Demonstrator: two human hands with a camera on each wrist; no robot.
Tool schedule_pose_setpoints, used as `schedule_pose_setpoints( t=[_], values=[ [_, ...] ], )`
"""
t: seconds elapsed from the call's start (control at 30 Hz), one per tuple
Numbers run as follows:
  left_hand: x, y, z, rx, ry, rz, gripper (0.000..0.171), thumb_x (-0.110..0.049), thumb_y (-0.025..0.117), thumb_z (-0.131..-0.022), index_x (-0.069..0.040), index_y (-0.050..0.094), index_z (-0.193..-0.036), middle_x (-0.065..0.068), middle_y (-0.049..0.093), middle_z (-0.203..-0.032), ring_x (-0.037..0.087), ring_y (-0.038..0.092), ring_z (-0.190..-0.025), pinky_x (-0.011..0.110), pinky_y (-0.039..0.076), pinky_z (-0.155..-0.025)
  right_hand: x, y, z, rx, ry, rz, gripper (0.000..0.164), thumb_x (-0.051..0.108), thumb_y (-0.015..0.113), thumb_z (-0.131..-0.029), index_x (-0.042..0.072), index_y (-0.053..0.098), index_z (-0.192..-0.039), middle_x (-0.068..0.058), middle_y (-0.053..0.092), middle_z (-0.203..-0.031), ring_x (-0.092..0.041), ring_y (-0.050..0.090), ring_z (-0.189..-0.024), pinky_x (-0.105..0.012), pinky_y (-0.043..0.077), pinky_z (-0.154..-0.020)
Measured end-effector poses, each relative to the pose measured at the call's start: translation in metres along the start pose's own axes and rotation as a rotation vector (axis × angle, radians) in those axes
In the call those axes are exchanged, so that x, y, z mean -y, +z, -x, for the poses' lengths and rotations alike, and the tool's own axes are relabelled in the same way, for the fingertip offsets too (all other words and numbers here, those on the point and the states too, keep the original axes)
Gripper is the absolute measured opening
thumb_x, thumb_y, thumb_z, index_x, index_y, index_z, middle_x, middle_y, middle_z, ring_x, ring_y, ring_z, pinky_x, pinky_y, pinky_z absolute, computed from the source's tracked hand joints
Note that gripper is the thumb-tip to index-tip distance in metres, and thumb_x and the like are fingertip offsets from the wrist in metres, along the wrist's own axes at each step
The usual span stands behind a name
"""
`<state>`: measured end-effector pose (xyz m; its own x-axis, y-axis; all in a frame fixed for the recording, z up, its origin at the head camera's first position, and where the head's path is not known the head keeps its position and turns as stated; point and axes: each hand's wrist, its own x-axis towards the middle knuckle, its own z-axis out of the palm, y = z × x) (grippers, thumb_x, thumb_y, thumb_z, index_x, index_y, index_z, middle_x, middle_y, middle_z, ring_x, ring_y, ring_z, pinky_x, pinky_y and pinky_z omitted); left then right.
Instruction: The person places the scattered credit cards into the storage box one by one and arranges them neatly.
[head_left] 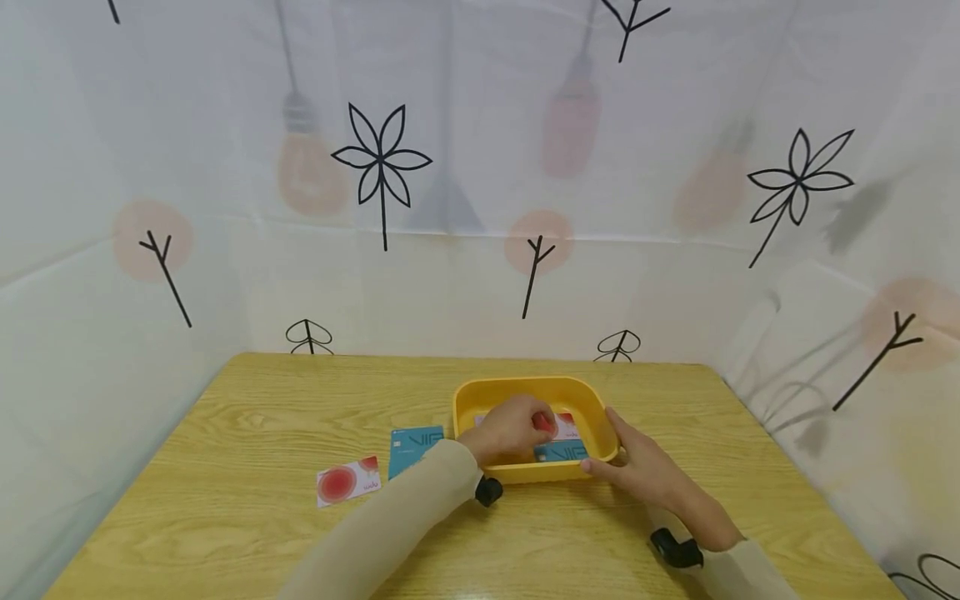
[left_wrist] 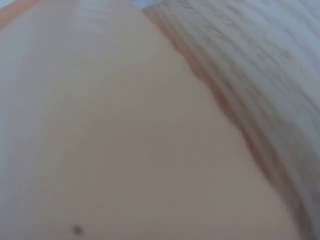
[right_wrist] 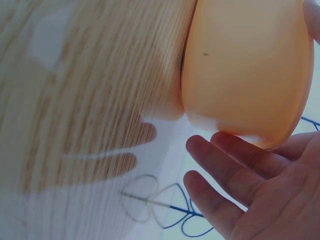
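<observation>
A yellow plastic basket stands on the wooden table. My left hand reaches into it, its bent fingertips holding a red and white card. Beside that card a blue card lettered VIP lies in the basket. My right hand grips the basket's right end, thumb at the front rim and fingers along the outer wall. In the right wrist view those fingers spread against the basket's orange-looking wall. The left wrist view shows only a blurred pale surface close up and some table.
Left of the basket, another blue card lies on the table, partly covered by the left sleeve. Another red and white card lies further left. A white cloth with drawn plants hangs behind the table.
</observation>
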<state>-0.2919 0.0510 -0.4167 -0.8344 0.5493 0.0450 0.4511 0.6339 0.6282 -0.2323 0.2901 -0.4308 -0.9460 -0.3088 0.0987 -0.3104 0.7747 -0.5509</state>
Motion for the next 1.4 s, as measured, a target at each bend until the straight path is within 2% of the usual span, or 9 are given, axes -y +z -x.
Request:
schedule_pose_setpoints(
  t=[0.1,0.23,0.47,0.77,1.13,1.27,1.4],
  values=[
    [0.002,-0.005,0.005,-0.009,0.006,0.016,0.017,-0.025,0.07,-0.088,-0.017,0.069,-0.103,-0.011,0.058,-0.085,0.009,0.054,-0.078,0.021,0.046,-0.072,-0.001,0.0,0.0,-0.004,-0.009,-0.007,0.102,0.055,0.064,-0.084,-0.005,0.014,-0.15,-0.028,0.04,-0.142,-0.04,0.047,-0.124,-0.06,0.037,-0.097],
    [0.004,-0.014,0.013,-0.013,0.026,-0.011,0.019,-0.024,0.069,-0.089,-0.015,0.069,-0.106,-0.011,0.058,-0.087,0.009,0.053,-0.078,0.022,0.046,-0.072,-0.001,0.001,0.001,-0.01,-0.011,0.0,0.103,0.056,0.064,-0.084,-0.006,0.015,-0.15,-0.029,0.04,-0.141,-0.041,0.047,-0.124,-0.06,0.036,-0.098],
    [0.008,-0.026,0.025,-0.038,0.128,-0.12,0.021,-0.021,0.067,-0.09,-0.011,0.068,-0.108,-0.007,0.06,-0.091,0.008,0.053,-0.078,0.022,0.046,-0.072,0.0,0.001,0.001,-0.02,0.008,0.007,0.105,0.058,0.065,-0.082,-0.005,0.015,-0.15,-0.029,0.038,-0.143,-0.042,0.046,-0.125,-0.061,0.034,-0.099],
    [0.012,-0.033,0.05,-0.087,0.179,-0.216,0.025,-0.026,0.068,-0.09,-0.012,0.068,-0.111,-0.005,0.057,-0.09,0.007,0.049,-0.076,0.02,0.044,-0.07,0.001,0.002,0.0,-0.017,-0.001,0.007,0.105,0.058,0.065,-0.083,-0.007,0.015,-0.149,-0.03,0.036,-0.144,-0.043,0.044,-0.126,-0.06,0.033,-0.1],
    [0.018,-0.043,0.09,-0.227,0.217,-0.167,0.018,-0.023,0.069,-0.089,-0.016,0.067,-0.105,-0.001,0.059,-0.093,0.014,0.055,-0.08,0.022,0.045,-0.068,0.004,0.0,0.0,-0.003,0.002,-0.004,0.105,0.057,0.065,-0.083,-0.006,0.014,-0.15,-0.03,0.035,-0.144,-0.043,0.042,-0.127,-0.061,0.032,-0.1],
    [0.022,-0.045,0.1,-0.259,0.232,-0.172,0.017,-0.024,0.069,-0.089,-0.016,0.067,-0.104,-0.005,0.057,-0.092,0.013,0.055,-0.081,0.022,0.046,-0.069,0.005,0.0,0.0,-0.011,0.002,0.013,0.105,0.057,0.064,-0.083,-0.006,0.014,-0.15,-0.03,0.035,-0.144,-0.044,0.043,-0.127,-0.062,0.032,-0.099],
    [0.027,-0.047,0.109,-0.285,0.244,-0.174,0.017,-0.022,0.07,-0.088,-0.015,0.067,-0.103,-0.001,0.058,-0.093,0.018,0.057,-0.082,0.022,0.046,-0.069,0.006,0.0,0.0,-0.015,0.007,0.019,0.104,0.057,0.064,-0.083,-0.006,0.014,-0.149,-0.03,0.036,-0.144,-0.044,0.043,-0.127,-0.061,0.033,-0.099]
  ],
)
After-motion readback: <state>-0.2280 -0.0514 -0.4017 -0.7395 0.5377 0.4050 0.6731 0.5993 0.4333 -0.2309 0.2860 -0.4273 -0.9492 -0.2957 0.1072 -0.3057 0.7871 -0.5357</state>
